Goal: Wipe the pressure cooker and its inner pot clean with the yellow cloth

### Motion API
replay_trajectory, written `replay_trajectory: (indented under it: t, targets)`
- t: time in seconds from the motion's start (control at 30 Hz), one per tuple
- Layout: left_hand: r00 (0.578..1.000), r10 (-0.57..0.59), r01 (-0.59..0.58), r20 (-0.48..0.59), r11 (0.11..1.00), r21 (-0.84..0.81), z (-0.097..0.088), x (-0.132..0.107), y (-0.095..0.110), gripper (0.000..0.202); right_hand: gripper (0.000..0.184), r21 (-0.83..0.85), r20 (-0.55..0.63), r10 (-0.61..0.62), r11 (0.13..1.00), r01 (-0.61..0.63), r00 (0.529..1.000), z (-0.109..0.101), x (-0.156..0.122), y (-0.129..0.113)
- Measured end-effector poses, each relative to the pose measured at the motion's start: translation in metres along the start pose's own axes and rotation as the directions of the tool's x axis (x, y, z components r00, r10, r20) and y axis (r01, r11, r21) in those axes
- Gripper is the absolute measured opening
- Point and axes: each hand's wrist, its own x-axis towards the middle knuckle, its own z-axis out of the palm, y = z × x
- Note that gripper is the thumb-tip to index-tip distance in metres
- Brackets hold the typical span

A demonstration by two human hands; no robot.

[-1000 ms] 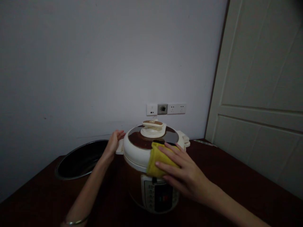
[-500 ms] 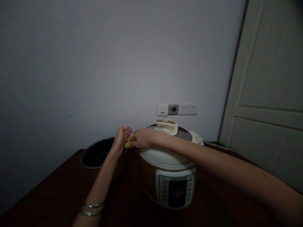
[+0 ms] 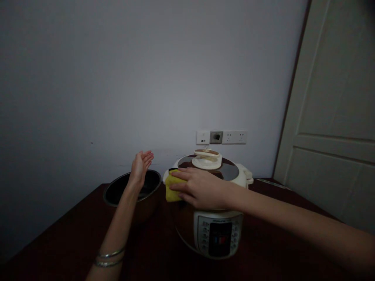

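My right hand (image 3: 199, 189) presses a yellow cloth (image 3: 172, 187) with dark edges against the left side of an electric pressure cooker (image 3: 218, 234), near the lid's rim. Its fingers are bent over the cloth. The cooker has a white and brown body, a front control panel and a shut lid with a raised handle (image 3: 206, 158). Over a dark inner pot (image 3: 154, 191) to the left, my left hand (image 3: 140, 168) is held up, palm turned right, fingers stretched out and holding nothing. My left forearm hides part of that pot.
Both pots stand on a dark reddish table (image 3: 73, 242) against a pale wall (image 3: 146, 78). Wall sockets (image 3: 234, 137) sit just above the cooker. A panelled door (image 3: 334, 117) rises at the right, and a thin flat strip (image 3: 274, 182) lies at the table's back right.
My right hand has come nearer and right with the cloth, from the gap between the pots onto the cooker's left side. My left hand has moved left and slightly up, away from it.
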Motion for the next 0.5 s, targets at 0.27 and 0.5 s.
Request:
replay_trajectory:
  t: [0.27, 0.5]
  targets:
    - [0.991, 0.056, -0.086, 0.121, 0.962, 0.258, 0.015, 0.001, -0.034, 0.034, 0.045, 0.029, -0.127, 0.152, 0.988, -0.15, 0.98, -0.005, -0.088, 0.005]
    - [0.927, 0.154, -0.31, 0.341, 0.827, 0.469, 0.037, -0.007, -0.063, 0.033, 0.043, 0.259, -0.25, 0.563, 0.823, -0.506, 0.788, 0.009, -0.145, 0.071]
